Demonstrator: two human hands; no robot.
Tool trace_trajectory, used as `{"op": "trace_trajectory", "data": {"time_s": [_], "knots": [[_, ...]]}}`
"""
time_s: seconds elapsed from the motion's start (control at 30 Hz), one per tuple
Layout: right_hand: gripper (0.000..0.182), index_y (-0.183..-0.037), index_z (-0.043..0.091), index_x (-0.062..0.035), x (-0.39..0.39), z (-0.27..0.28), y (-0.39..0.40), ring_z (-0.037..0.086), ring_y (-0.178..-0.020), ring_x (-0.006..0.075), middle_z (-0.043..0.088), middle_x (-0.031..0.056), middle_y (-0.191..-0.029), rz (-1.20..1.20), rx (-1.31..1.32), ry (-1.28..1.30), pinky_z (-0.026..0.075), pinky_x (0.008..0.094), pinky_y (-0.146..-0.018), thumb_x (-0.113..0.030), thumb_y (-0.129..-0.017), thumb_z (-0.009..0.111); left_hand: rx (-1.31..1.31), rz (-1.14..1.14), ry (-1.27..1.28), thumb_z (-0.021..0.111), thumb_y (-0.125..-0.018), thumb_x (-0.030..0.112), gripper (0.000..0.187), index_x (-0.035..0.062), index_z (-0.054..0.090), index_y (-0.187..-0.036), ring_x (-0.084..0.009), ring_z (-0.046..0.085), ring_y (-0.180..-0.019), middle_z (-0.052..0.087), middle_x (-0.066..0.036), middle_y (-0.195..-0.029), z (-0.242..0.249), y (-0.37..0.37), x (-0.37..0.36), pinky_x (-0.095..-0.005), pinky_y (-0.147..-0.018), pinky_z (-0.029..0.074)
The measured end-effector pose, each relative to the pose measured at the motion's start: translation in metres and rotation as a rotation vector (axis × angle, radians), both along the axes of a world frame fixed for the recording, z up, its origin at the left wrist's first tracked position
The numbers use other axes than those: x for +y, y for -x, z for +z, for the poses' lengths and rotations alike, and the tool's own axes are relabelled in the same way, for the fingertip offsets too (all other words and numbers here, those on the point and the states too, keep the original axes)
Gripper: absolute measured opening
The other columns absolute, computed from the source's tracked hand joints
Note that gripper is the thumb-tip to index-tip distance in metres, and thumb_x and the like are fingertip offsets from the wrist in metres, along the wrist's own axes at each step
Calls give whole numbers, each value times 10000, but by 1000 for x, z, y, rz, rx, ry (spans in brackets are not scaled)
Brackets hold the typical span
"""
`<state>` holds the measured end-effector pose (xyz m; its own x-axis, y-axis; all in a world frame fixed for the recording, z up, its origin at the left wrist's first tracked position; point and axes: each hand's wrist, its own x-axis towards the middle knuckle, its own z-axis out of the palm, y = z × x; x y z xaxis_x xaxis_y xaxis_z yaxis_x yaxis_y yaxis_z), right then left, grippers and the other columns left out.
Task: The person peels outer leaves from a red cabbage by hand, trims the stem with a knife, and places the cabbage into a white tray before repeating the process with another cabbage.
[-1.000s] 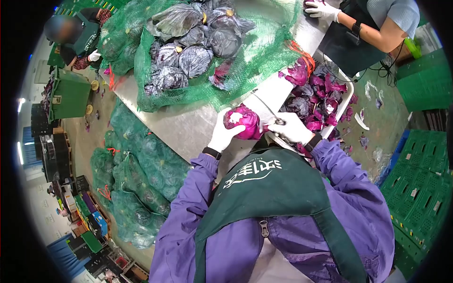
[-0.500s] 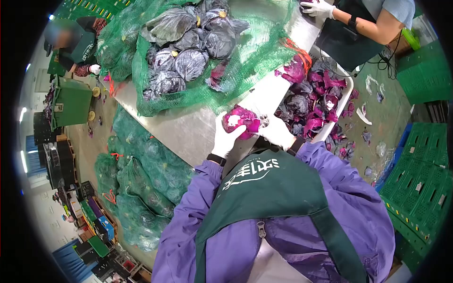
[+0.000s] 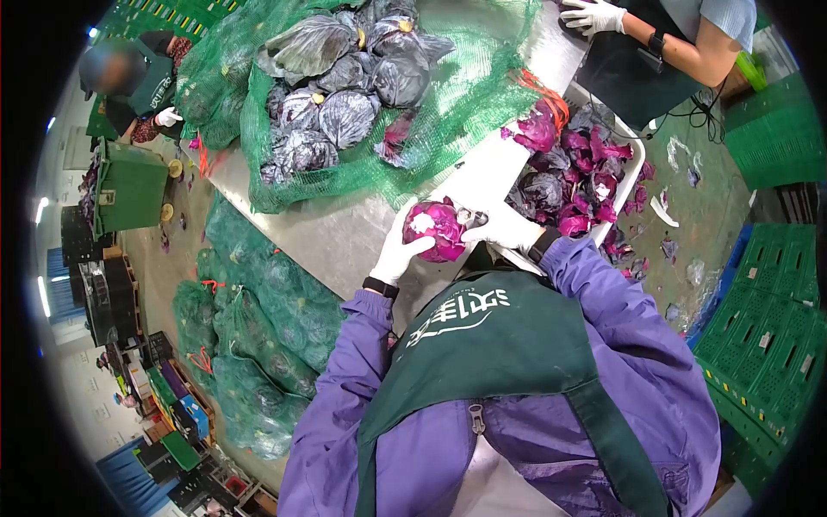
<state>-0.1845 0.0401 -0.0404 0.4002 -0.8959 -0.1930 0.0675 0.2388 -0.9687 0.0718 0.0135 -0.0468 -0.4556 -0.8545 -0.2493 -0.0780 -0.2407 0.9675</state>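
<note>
My left hand (image 3: 400, 248), in a white glove, is wrapped round the left side of a red cabbage (image 3: 436, 229) with a pale cut stem. On its right side my gloved right hand (image 3: 508, 227) is closed on something small and dark, perhaps a tool, too small to name. Just to the right stands a white tub (image 3: 636, 164) full of loose purple leaves (image 3: 575, 226). Beyond my hands, several whole cabbages (image 3: 349, 118) lie on an open green net bag (image 3: 258, 185) on the metal table (image 3: 323, 246).
Filled green net bags (image 3: 258, 345) rest on the floor at left. A co-worker's gloved hand (image 3: 594, 15) is at the table's top right. Another person (image 3: 146, 82) stands at upper left by a green bin (image 3: 129, 185). Green crates (image 3: 758, 327) stand at right.
My left hand has shifted slightly left and down. The cabbage shows more of its round side, and the loose leaf at its right is gone. The co-worker's hand at top right has moved right.
</note>
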Motion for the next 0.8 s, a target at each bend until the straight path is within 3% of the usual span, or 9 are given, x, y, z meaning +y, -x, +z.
{"op": "trace_trajectory", "data": {"time_s": [0.17, 0.37, 0.4, 0.47, 0.53, 0.67, 0.7, 0.73, 0.8], "knots": [[477, -1216, 603, -19, 7, -14, 16, 535, -760, 75, 637, 10, -930, -78, 69, 16, 467, 240, -625, -81, -769, 758, 271, 204, -304, 710, -811, 129, 727, 56, 370, -1449, -253, 442, -1284, 437, -116, -1407, 1, -3, -9, -390, -1082, 379], [504, -1254, 564, -5, 9, -58, 50, 603, -940, 139, 641, 77, -1096, -546, 198, -96, 492, 281, -854, -35, -782, 736, 279, 315, -260, 678, -836, 143, 697, 98, 363, -1456, -269, 434, -1286, 411, -123, -1417, 6, 5, 0, -408, -1037, 435], [510, -1254, 564, -17, 7, -33, 50, 613, -933, 153, 628, 93, -1121, -524, 598, 166, 503, 296, -832, -90, -784, 751, 220, 344, -272, 688, -837, 155, 698, 100, 362, -1452, -271, 434, -1283, 406, -123, -1416, 13, 6, 2, -407, -1028, 443], [526, -1249, 567, -22, 4, 3, 24, 610, -891, 155, 633, 85, -1078, -632, 332, 330, 503, 299, -799, -154, -783, 772, 155, 373, -289, 698, -838, 168, 700, 102, 360, -1448, -272, 434, -1281, 400, -124, -1415, 26, 13, 7, -406, -1020, 452], [549, -1258, 561, -26, 4, 52, 3, 580, -961, 181, 625, 118, -1101, -337, 234, -18, 487, 306, -857, -220, -791, 775, 88, 375, -235, 721, -837, 181, 695, 101, 368, -1431, -271, 440, -1268, 405, -127, -1396, 32, 24, 9, -407, -999, 465], [457, -1222, 581, -9, 6, 33, -30, 597, -838, 146, 646, 80, -1035, -280, 568, 625, 497, 297, -750, -161, -818, 732, 45, 338, -27, 723, -848, 153, 655, 91, 390, -1408, -263, 474, -1230, 471, -128, -1329, 7, 29, 0, -376, -979, 477], [405, -1178, 587, 6, 7, 32, -22, 573, -755, 133, 647, 73, -1006, -178, 371, 315, 487, 297, -674, -126, -819, 716, 90, 383, -84, 718, -852, 161, 638, 114, 401, -1403, -262, 488, -1215, 495, -107, -1317, 11, 30, -1, -402, -932, 507], [350, -1170, 621, -27, 11, 33, -8, 622, -997, 261, 657, 130, -1056, -227, 39, -31, 495, 344, -873, -84, -828, 671, 93, 388, -81, 718, -852, 161, 638, 114, 401, -1403, -262, 488, -1215, 495, -107, -1317, 16, 28, -1, -402, -932, 507], [346, -1169, 616, -18, 8, 32, 26, 643, -930, 268, 662, 132, -1021, -387, 81, -103, 500, 326, -853, -73, -830, 655, 66, 480, -329, 717, -854, 202, 632, 155, 407, -1403, -268, 497, -1209, 479, -80, -1348, 44, 30, 1, -447, -857, 540]]}}
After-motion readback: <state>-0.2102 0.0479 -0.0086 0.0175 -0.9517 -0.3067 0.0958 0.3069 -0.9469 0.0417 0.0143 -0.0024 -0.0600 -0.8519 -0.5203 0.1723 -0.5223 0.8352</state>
